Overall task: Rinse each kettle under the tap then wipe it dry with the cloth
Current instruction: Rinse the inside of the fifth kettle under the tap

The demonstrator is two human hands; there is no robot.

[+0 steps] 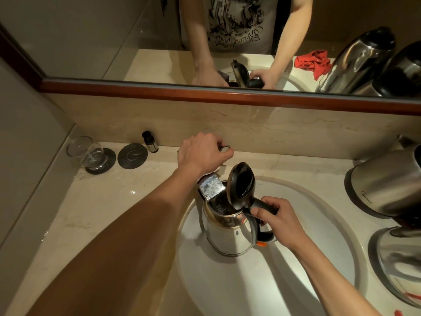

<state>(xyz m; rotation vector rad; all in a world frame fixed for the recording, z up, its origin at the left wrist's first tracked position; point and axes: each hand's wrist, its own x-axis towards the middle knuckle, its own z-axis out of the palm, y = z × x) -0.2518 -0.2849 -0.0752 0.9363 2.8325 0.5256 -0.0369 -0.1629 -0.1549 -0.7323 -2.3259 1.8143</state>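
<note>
While your right hand [276,218] grips the open kettle [227,231] under the tap [210,188] and your left hand [202,153] closes on the tap handle, two kettles [385,185] at 3 o'clock wait, wiping undone.

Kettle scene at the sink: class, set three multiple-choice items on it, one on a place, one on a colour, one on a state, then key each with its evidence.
1. Where is the right hand?
A. on the kettle's handle
B. on the tap lever
C. on the glass

2. What colour is the cloth seen in the mirror?
A. blue
B. red
C. white

3. How is the lid of the kettle in the sink?
A. shut
B. taken off
C. flipped open

A: its grip wraps the black handle.
B: the cloth is red.
C: the lid stands up, hinged.
</note>
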